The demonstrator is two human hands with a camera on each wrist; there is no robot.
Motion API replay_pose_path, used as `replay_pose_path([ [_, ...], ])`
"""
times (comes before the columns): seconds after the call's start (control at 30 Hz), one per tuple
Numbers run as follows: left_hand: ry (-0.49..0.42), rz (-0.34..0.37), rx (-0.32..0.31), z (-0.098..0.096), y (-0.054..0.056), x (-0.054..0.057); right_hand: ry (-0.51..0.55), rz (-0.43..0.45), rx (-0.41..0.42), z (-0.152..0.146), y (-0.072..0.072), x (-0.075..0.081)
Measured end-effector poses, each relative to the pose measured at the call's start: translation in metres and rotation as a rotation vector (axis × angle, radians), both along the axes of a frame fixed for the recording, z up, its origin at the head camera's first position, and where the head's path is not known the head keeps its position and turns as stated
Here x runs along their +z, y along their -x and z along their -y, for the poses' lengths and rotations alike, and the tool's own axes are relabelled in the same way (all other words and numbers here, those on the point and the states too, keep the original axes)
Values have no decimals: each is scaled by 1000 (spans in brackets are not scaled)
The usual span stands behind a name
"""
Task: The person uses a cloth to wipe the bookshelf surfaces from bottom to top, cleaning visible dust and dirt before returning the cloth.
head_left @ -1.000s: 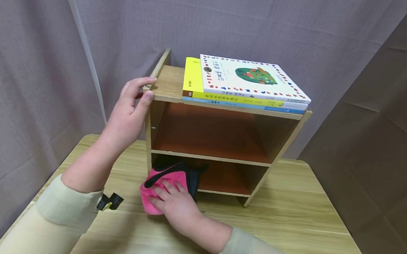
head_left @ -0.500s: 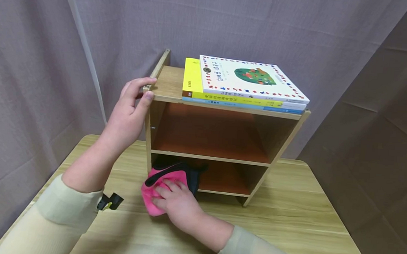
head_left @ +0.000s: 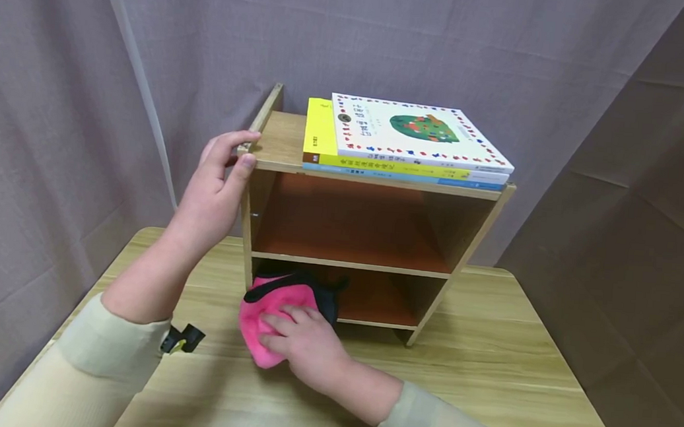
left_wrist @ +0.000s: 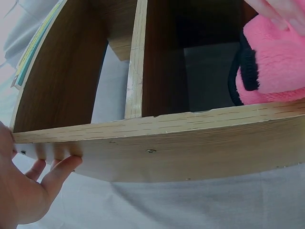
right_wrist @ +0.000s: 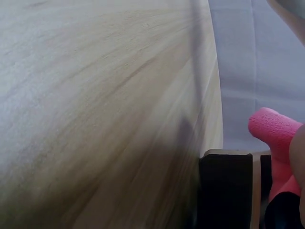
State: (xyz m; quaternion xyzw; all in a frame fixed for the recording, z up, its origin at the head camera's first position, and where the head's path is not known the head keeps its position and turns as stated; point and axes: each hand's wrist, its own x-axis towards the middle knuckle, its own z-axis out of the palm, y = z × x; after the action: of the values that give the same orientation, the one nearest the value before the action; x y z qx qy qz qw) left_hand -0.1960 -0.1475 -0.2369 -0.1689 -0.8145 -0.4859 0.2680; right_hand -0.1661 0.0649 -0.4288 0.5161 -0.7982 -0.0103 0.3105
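Observation:
A small wooden bookshelf point(head_left: 350, 264) stands on the table, with brown-red boards inside. My left hand point(head_left: 209, 191) grips the upper left corner of its side panel, thumb in front. In the left wrist view, the fingers point(left_wrist: 62, 172) lie against the panel's outer face. My right hand point(head_left: 315, 356) holds a fuzzy pink cloth point(head_left: 285, 297) with black trim and a dark underside at the lower left of the shelf. Part of the cloth reaches into the bottom compartment. In the right wrist view, a bunched end of the cloth point(right_wrist: 274, 128) sticks out past the hand.
Several books point(head_left: 419, 129) lie flat in a stack on the top board, a white one uppermost over a yellow one. The wooden table point(head_left: 503, 383) extends around the shelf. Grey curtains point(head_left: 366, 36) hang behind and at the sides.
My right hand and the cloth have shifted slightly right and down against the shelf's left panel. My left hand keeps its hold on the corner, and the head view has shifted a little.

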Motion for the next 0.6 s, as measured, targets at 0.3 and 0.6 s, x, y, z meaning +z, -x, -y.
replay_pose_path([
  [0.3, -8, -5, 0, 0, 0, 1, 68, 25, 26, -13, -3, 8],
  [0.6, -8, -1, -9, 0, 0, 1, 118, -10, 87, -26, -6, 18],
])
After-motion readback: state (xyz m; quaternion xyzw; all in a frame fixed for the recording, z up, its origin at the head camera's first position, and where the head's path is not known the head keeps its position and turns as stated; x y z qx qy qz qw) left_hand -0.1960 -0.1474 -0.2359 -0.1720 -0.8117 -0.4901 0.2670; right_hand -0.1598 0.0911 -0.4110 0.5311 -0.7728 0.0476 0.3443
